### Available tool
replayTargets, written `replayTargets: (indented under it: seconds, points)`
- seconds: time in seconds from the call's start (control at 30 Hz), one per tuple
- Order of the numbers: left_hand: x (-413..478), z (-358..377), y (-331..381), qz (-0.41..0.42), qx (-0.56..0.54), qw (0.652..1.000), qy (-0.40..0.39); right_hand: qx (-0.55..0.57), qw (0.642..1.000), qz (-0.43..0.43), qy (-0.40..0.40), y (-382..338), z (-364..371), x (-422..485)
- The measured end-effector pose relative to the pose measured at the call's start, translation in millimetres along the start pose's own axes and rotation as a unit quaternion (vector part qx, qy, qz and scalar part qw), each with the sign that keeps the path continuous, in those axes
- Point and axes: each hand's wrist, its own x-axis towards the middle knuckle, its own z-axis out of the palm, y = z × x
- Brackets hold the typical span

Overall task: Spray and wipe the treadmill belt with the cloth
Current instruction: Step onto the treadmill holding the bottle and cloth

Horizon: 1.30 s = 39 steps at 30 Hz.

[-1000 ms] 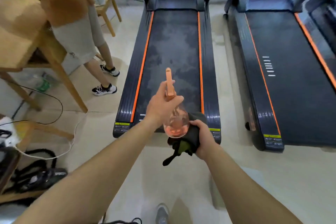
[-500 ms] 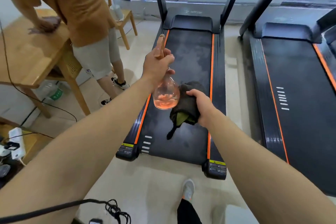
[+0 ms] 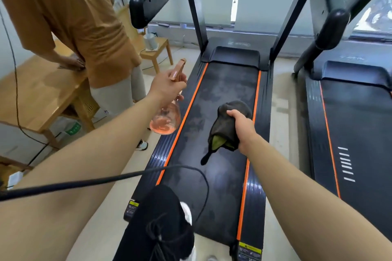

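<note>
The spray bottle (image 3: 165, 121), a clear round flask with orange liquid in it and an orange head, is held in the left hand (image 3: 167, 86) above the treadmill's left side rail, just beside the left orange stripe. The fingers (image 3: 180, 85) of that hand are curled round the bottle's neck, and the nozzle is pointed up and away. The dark cloth (image 3: 229, 121) is gripped in the right hand (image 3: 241, 127) over the right half of the treadmill belt (image 3: 222, 91), about midway along it. The fingers there are clamped on the bunched fabric, a green inner side is shown, and one corner is hung toward the belt. Whether the cloth touches the belt cannot be told. Patchy marks are seen across the belt's surface.

A knee in black trousers (image 3: 157, 214) is raised over the belt's near left corner, with a black cable (image 3: 106, 180) looped before it. A second treadmill (image 3: 356, 133) is placed to the right. At the left, another person (image 3: 70, 17) in an orange-brown top is stood against a wooden desk (image 3: 38, 95), one hand laid on its top.
</note>
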Motion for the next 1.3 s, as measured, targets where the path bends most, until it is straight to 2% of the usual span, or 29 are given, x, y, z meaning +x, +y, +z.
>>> replayTargets:
  seconds: [0.17, 0.37, 0.53, 0.7, 0.83, 1.03, 1.3]
  points:
    - [54, 25, 3, 0.004, 0.01, 1.0, -0.007, -0.021, 1.0, -0.006, 0.0, -33, 0, 46]
    - [146, 69, -16, -0.002, 0.005, 0.999, -0.038, -0.039, 0.999, -0.002, 0.038, -65, 10, 138]
    - [270, 113, -57, -0.035, -0.045, 0.996, -0.075, -0.064, 0.993, -0.006, 0.099, -97, 44, 266]
    - [433, 150, -103, -0.076, -0.099, 0.987, -0.099, -0.077, 0.987, -0.018, 0.142, -152, 101, 421]
    - [542, 176, -125, -0.094, -0.084, 0.984, -0.126, -0.083, 0.987, 0.001, 0.14, -194, 149, 528]
    - [642, 223, -181, -0.113, -0.062, 0.985, -0.112, -0.115, 0.984, -0.029, 0.132, -226, 191, 649]
    - [740, 296, -266, -0.137, -0.063, 0.981, -0.118, -0.204, 0.968, -0.033, 0.141, -212, 170, 812]
